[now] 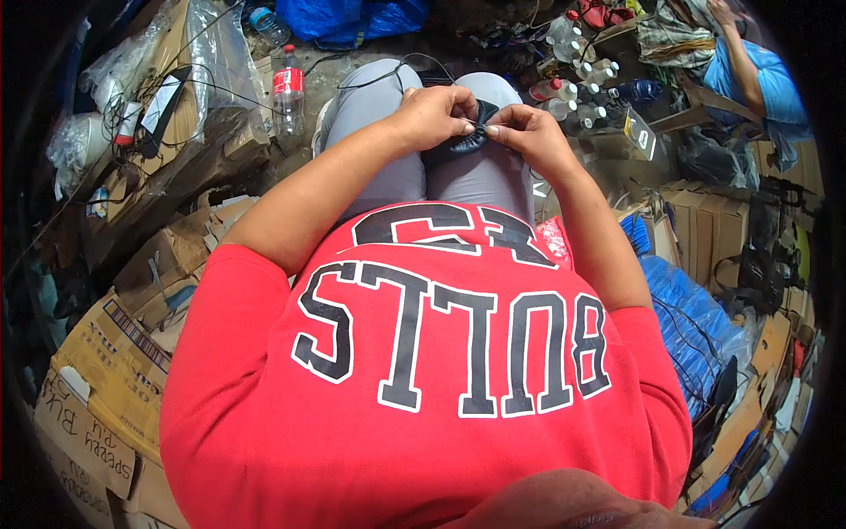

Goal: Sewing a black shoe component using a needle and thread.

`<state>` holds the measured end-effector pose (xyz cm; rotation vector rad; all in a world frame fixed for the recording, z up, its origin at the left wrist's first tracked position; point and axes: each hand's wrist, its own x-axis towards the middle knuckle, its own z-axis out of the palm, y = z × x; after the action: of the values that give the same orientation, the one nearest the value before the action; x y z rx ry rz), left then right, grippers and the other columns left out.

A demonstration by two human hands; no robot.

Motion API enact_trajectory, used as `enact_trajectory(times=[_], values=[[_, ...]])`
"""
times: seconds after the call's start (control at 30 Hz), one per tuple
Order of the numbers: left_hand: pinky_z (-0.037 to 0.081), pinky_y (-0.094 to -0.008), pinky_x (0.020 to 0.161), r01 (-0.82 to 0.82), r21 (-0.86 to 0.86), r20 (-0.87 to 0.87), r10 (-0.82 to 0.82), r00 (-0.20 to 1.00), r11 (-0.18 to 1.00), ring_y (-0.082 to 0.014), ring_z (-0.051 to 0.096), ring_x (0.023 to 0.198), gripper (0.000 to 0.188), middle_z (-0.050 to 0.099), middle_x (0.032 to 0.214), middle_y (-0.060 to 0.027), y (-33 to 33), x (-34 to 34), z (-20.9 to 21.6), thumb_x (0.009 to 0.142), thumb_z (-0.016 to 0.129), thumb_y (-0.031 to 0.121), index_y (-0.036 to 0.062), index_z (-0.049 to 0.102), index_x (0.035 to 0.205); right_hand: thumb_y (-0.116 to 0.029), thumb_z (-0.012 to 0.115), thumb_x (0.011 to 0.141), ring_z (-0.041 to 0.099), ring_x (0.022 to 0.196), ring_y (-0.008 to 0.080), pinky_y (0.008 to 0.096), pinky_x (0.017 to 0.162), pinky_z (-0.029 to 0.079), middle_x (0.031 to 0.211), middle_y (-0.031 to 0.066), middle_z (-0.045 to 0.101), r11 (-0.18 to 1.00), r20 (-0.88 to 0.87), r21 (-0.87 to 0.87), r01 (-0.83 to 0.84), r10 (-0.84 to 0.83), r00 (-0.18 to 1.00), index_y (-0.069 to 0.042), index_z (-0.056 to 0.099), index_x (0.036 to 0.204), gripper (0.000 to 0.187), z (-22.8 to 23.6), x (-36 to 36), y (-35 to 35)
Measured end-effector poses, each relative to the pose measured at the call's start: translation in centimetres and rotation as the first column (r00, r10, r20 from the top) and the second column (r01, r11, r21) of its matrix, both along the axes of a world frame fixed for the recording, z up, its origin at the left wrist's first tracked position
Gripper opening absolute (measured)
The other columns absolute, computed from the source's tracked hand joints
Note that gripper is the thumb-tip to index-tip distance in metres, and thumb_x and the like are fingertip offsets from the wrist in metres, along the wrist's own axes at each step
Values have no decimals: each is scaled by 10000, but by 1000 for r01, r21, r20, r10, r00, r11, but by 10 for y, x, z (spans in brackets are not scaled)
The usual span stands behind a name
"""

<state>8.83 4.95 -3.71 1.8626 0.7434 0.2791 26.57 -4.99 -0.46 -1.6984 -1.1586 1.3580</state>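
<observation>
Over my lap, a small black, shiny, leather-like piece (467,141) with a gathered or puckered edge rests against my right thigh. My left hand (432,116) is closed in a pinch at its upper left edge. The fingers of my right hand (531,134) pinch its right side, close to the left fingertips. Something thin and pale, perhaps thread, shows between the fingertips, too small to make out. A thin black cord (381,79) loops across my left knee and behind my hands. The underside of the piece is hidden.
A clear bottle with a red cap (288,88) stands left of my knees. Several small bottles (573,97) cluster at the right. Cardboard (106,370) lies at the lower left, with blue plastic (687,317) at the right. Another person's arm (740,62) shows at the far right.
</observation>
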Motion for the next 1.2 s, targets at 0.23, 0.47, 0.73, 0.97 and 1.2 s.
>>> enact_trajectory(times=[0.23,0.47,0.73,0.97,1.2], values=[[438,-346,730,6,386,43,-25,999,922,-232,527,824,129,560,752,-44,9,-11,15,646,759,134,100,644,692,-114,705,775,487,676,49,211,590,397,731,-20,549,979,106,171,-114,97,990,-47,618,771,110,-2,22,-1],[481,-325,634,102,305,-112,-71,991,947,-215,610,711,103,622,735,-80,7,-20,26,760,660,136,60,622,820,-158,708,791,502,717,65,222,645,413,795,-31,516,985,-23,171,1,3,1000,-32,613,826,161,-7,20,-13],[473,-407,740,247,302,-183,-199,963,921,-304,627,840,151,664,853,-104,9,-9,28,811,570,184,119,637,929,-191,679,814,495,739,52,214,702,400,755,-43,548,996,-113,-14,-88,86,990,-49,598,811,163,38,58,-36],[481,-402,736,294,272,-145,-263,954,916,-316,625,840,165,659,857,-130,12,-4,23,820,562,193,108,636,941,-224,683,808,480,765,65,223,700,390,802,-26,520,997,62,46,-58,55,997,-47,593,804,199,13,49,-33],[460,-391,661,237,354,-239,-158,958,905,-300,615,710,379,647,738,-119,1,1,41,826,568,437,64,639,832,-149,651,844,497,702,53,205,638,402,762,-32,567,988,-148,-28,-151,146,978,-9,613,835,145,61,32,-30]])
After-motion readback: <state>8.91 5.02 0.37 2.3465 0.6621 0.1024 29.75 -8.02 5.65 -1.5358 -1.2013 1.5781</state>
